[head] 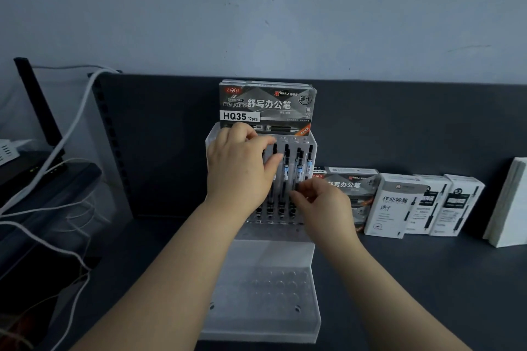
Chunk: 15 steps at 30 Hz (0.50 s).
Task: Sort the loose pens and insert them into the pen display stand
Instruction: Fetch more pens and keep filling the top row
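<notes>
A clear acrylic pen display stand stands on the dark shelf, with rows of holes in its lower step. Several black pens with blue-white labels stand upright in its upper rows. My left hand reaches over the left side of those pens, fingers curled around their tops. My right hand is lower and to the right, pinching the barrel of a black pen near the stand's right side. A grey HQ35 pen box stands behind the stand.
To the right, a grey pen box, three white pen boxes and a white stack line the shelf's back panel. White cables and dark equipment sit at the left.
</notes>
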### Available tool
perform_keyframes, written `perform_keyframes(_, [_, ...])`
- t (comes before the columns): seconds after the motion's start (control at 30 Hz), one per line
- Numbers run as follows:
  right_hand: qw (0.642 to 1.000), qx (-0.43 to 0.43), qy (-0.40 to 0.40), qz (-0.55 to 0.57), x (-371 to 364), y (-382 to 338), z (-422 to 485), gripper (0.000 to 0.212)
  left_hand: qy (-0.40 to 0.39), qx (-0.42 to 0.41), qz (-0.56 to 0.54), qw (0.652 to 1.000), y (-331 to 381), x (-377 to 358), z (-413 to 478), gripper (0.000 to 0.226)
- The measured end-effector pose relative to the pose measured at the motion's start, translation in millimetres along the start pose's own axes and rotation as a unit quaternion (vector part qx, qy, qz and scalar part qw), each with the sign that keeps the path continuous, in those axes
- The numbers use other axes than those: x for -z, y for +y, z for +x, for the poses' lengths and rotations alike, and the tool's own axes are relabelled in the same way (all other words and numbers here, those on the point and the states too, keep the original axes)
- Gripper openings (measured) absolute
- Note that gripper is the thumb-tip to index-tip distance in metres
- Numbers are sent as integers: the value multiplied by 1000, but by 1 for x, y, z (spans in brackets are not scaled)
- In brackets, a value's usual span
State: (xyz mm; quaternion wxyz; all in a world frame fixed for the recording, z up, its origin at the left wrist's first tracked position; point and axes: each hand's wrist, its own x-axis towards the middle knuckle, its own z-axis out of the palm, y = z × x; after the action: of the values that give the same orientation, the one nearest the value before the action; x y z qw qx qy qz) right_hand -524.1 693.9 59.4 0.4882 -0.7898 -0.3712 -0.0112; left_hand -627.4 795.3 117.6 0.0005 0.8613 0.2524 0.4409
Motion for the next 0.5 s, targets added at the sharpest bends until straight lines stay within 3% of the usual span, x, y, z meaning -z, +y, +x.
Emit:
perform_keyframes(0.2, [999, -30, 41, -7, 6, -1, -12, 15, 18, -38, -97, 994, -3, 8, -31, 29])
perform_keyframes(0.33, [994, -21, 81, -69, 21, 12, -31, 23, -82, -87, -174, 977, 11, -4, -66, 28])
perform_keyframes(0.5, [979, -40, 35, -196, 67, 42, -64, 44, -209, -140, -169, 953, 56, -28, -97, 35])
